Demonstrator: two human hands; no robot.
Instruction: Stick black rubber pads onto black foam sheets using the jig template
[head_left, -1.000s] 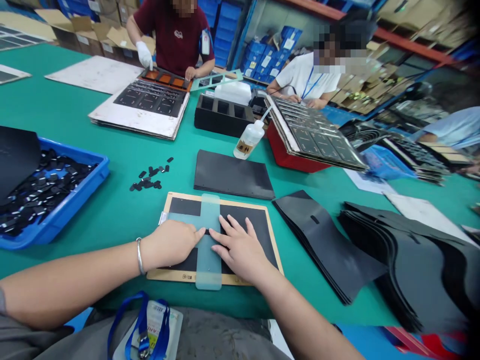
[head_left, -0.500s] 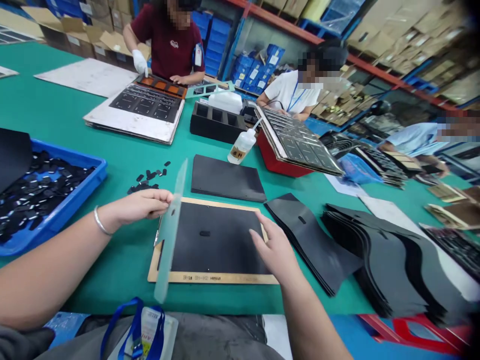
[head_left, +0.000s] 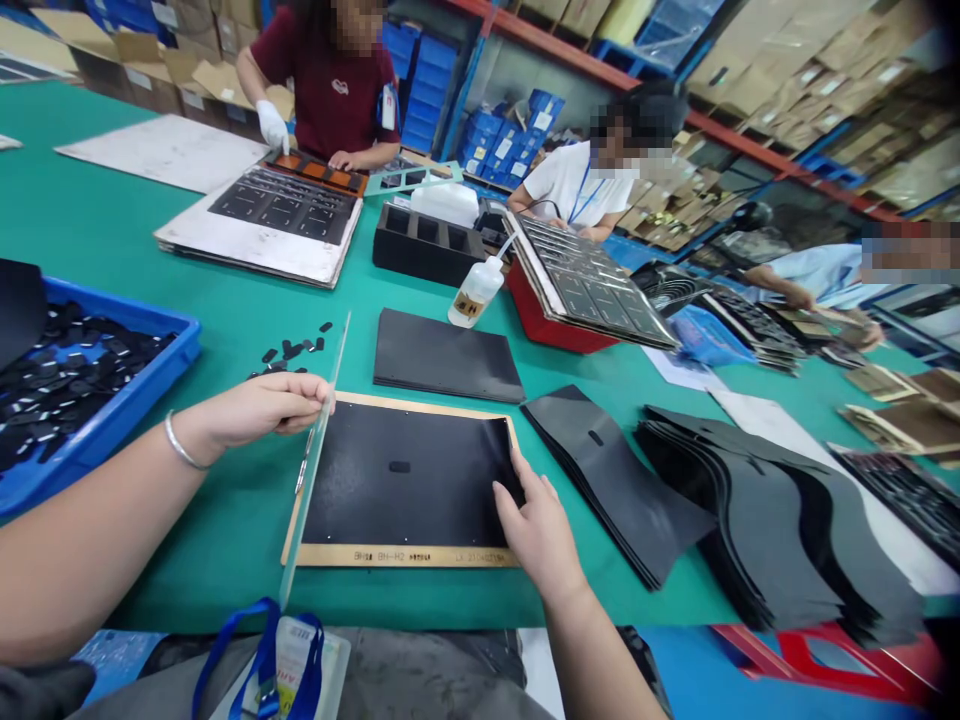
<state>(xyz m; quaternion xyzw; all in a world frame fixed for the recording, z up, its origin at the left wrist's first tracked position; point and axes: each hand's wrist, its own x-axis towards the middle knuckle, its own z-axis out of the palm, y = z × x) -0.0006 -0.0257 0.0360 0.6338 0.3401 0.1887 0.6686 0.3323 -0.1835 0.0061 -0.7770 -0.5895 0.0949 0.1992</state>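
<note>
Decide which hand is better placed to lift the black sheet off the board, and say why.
Probably the right hand: its fingertips rest at the right edge of the black sheet, while the left hand grips the raised clear plastic strip beside the wooden-framed board.

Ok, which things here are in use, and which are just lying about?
In use: left hand, clear plastic strip, right hand, black sheet, wood-framed board.
Lying nearby: stacked black sheets, blue tray of black pieces, squeeze bottle.
</note>
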